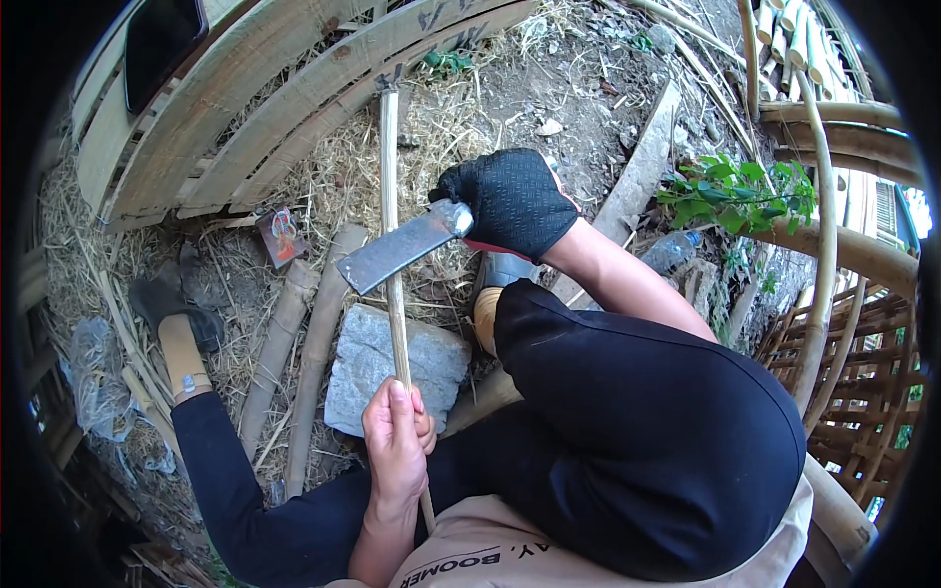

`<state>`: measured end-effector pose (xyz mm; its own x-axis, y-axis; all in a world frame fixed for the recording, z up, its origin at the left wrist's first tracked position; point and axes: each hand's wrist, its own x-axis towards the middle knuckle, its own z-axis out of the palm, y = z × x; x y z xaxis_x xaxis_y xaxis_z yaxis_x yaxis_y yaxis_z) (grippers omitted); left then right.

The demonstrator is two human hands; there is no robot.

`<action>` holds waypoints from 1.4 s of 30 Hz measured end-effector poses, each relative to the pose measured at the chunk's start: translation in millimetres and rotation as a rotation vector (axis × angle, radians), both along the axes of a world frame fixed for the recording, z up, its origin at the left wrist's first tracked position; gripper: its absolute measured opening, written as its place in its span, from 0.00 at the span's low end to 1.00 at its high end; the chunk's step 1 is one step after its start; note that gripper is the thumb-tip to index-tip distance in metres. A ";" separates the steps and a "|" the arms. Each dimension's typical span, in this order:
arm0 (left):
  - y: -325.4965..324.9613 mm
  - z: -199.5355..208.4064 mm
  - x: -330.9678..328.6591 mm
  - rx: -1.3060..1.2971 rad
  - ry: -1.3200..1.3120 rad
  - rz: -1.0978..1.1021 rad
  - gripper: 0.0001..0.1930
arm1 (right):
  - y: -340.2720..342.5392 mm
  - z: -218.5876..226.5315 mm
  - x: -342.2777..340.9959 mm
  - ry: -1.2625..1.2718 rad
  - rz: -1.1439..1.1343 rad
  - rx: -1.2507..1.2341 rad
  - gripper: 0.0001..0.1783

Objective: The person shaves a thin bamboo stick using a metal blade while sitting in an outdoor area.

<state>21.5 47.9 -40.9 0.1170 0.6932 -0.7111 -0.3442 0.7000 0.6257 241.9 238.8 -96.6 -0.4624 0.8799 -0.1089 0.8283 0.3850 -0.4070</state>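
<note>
My bare left hand [397, 441] is closed around the lower part of a long, pale bamboo strip [390, 167]. The strip runs away from my body, past a grey stone block [358, 377], toward the wooden slats. My right hand [515, 208], in a black glove, grips a chopping knife [392, 257] with a broad, square-ended metal blade. Its handle is hidden in my fist. The blade crosses over the strip above the stone; I cannot tell whether it touches or cuts into it.
Wooden slats [284, 98] stand at the far left, with a dark flat device [162, 49] on top. Bamboo poles [314, 363] lie left of the stone. Toward the right are a plank [637, 167], a leafy plant [735, 191], a plastic bottle [671, 252] and a woven bamboo basket [872, 412].
</note>
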 end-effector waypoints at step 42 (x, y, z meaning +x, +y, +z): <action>-20.1 -11.8 21.0 0.082 0.201 -0.171 0.16 | 34.6 -8.8 71.6 -0.215 -0.400 -0.074 0.18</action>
<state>42.5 27.8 -52.7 0.0995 0.7314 -0.6746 -0.0888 0.6818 0.7261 313.5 273.4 -105.4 -0.0477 0.9709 -0.2347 0.9746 -0.0062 -0.2237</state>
